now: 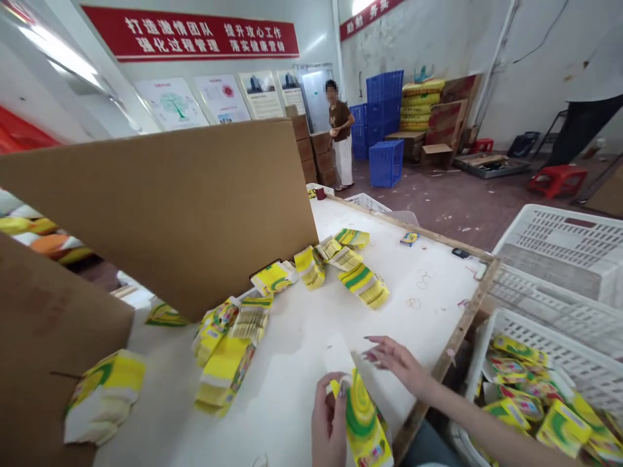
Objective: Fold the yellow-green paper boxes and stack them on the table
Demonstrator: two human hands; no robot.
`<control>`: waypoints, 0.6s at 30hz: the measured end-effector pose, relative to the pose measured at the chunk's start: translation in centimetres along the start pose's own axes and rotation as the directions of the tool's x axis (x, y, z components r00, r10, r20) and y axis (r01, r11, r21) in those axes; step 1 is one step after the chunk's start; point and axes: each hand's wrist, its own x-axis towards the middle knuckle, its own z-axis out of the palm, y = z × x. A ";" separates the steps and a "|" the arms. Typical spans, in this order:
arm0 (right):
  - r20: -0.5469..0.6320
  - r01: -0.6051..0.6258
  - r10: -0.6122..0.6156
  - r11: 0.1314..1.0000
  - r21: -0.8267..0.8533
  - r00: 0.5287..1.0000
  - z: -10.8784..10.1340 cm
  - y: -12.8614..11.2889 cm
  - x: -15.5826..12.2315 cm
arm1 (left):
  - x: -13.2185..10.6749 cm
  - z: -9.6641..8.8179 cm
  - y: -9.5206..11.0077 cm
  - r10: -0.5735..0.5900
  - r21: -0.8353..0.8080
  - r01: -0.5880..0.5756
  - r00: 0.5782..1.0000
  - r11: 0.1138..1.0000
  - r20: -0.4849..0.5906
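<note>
My left hand (328, 418) is closed around a yellow and green printed carton (366, 415) near the front edge of the table, thumb on its side. A white flap (339, 355) sticks up at the carton's far end. To the right of it my right hand (396, 364) is open, its fingers stretched toward the flap and apart from the carton. Beyond the hands, stacks of folded flat yellow cartons (364, 285) lie on the white table (302, 350). More bundles (224, 376) of the same cartons lie to the left.
Tall brown cardboard (195, 214) stands along the table's left side. A white crate (491, 324) of yellow cartons sits at the right, beside the wooden table edge (452, 350). A small blue and yellow box (409, 239) lies toward the back. Another person (341, 123) stands behind.
</note>
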 end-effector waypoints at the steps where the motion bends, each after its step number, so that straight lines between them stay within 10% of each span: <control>1: -0.025 -0.016 0.017 1.000 0.027 1.000 1.0 0.4 -0.9 | -0.2 0.2 -0.5 -0.012 -0.002 0.012 1.000 1.000 0.022; 7: 0.026 0.035 -0.034 0.999 -0.009 0.999 5.3 -0.5 -4.0 | -1.1 0.7 -1.8 -0.034 -0.040 0.039 0.993 0.998 0.113; 18: -0.012 -0.047 0.046 0.999 -0.026 0.999 5.5 0.0 -3.5 | -0.7 0.0 -1.8 0.010 0.043 -0.016 0.989 0.999 0.145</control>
